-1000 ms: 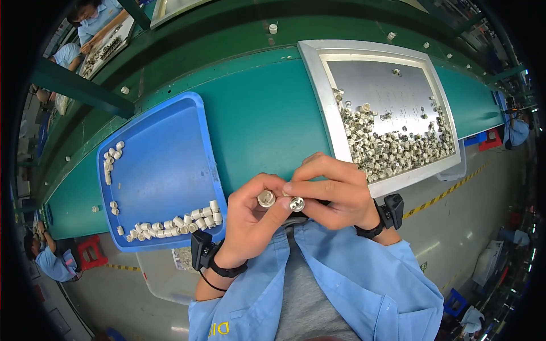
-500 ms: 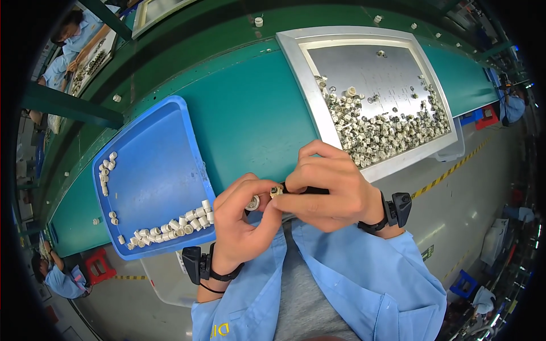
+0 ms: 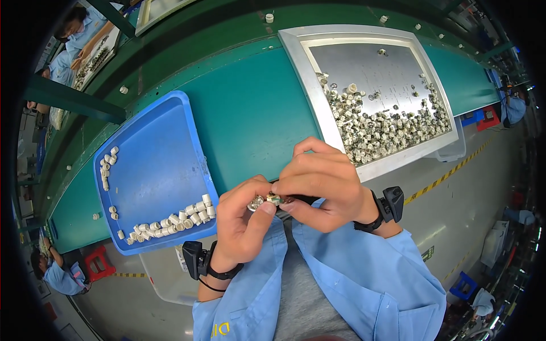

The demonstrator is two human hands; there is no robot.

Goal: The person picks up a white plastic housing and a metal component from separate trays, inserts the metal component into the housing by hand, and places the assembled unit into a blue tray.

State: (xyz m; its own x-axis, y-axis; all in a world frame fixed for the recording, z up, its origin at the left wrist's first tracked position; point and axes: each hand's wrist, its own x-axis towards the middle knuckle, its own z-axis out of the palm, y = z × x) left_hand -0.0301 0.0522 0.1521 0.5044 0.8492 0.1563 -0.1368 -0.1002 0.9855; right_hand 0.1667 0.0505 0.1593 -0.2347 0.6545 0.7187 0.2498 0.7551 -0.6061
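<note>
My left hand (image 3: 243, 219) is closed at the fingertips on a small pale component (image 3: 273, 199) with a bit of green on it. A round white cap (image 3: 256, 203) with a shiny inside sits in the same hand, against the curled fingers. My right hand (image 3: 324, 184) is closed too, its thumb and forefinger meeting the component from the right. Something slim and dark (image 3: 310, 199) lies under its fingers; its kind is mostly hidden. Both hands are in front of my body, at the near edge of the green work surface (image 3: 247, 113).
At left stands a blue tray (image 3: 153, 156) with white caps (image 3: 187, 223) along its near and left sides. A metal-framed tray (image 3: 296, 62) at right holds a heap of small components (image 3: 392, 133). Past a green rail, white caps (image 3: 269, 18) sit spaced out. Co-workers (image 3: 77, 42) sit nearby.
The component has turned between my fingertips, and my right fingers have shifted left and closer over it. The cap in my left hand now shows more of its shiny inside. Caps beyond the rail moved right.
</note>
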